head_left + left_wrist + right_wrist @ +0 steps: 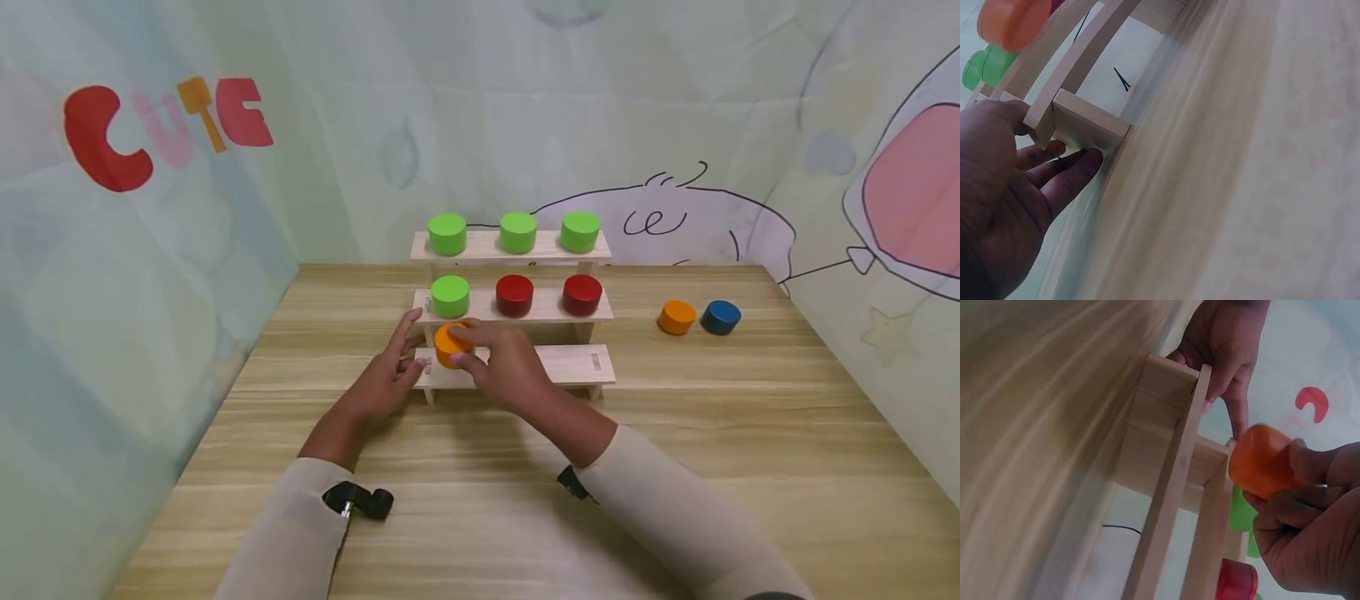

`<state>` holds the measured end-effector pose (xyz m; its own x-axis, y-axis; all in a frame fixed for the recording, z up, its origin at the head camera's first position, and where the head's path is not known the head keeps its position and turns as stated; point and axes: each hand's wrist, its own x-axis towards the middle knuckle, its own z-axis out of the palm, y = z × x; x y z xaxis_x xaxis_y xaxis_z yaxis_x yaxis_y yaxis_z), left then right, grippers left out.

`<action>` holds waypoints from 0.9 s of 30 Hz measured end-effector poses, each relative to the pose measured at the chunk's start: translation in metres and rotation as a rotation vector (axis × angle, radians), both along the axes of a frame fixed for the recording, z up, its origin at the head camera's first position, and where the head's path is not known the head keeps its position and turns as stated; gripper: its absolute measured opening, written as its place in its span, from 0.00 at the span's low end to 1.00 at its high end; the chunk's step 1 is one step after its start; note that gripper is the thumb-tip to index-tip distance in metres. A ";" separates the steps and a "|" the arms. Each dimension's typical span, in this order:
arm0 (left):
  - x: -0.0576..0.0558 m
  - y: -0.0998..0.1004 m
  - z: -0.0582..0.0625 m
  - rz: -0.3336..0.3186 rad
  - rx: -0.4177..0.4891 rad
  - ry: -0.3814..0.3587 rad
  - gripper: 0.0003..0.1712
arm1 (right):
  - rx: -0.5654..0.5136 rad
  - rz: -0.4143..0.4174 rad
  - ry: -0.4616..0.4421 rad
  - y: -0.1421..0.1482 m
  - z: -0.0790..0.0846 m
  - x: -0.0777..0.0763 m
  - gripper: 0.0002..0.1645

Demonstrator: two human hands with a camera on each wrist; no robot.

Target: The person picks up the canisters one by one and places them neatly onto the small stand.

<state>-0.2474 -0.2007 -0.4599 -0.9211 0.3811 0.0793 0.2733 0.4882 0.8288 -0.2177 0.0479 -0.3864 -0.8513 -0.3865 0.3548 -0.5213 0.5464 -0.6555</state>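
Observation:
Thumb and fingers of my right hand (512,368) pinch an orange round block (450,347). In the right wrist view the orange block (1261,461) appears apart from the lowest step, over its left end. My left hand (384,379) holds the left end of a three-step wooden rack (566,364). The left wrist view has its thumb at the lowest board's end and its fingers against the side support (1091,119). On the middle step stand a green round block (450,297) and two red ones (514,297). Three green round blocks (518,233) line the top step.
Right of the rack, another orange round block (677,317) and a blue one (722,317) lie side by side on the wood-grain table (465,517). A printed cloth backdrop (360,125) hangs behind the table and along its sides.

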 end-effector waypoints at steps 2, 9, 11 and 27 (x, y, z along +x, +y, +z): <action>0.000 0.000 0.000 0.011 -0.005 -0.006 0.46 | 0.000 0.020 -0.061 -0.002 -0.002 -0.004 0.28; 0.000 0.000 -0.001 0.003 0.002 -0.018 0.47 | -0.011 0.028 -0.223 -0.008 -0.012 -0.013 0.28; 0.000 0.000 -0.001 -0.002 0.006 -0.018 0.46 | -0.013 0.031 -0.248 -0.010 -0.015 -0.014 0.28; 0.001 0.002 0.000 -0.002 0.016 -0.024 0.46 | 0.008 0.016 -0.249 -0.011 -0.020 -0.016 0.31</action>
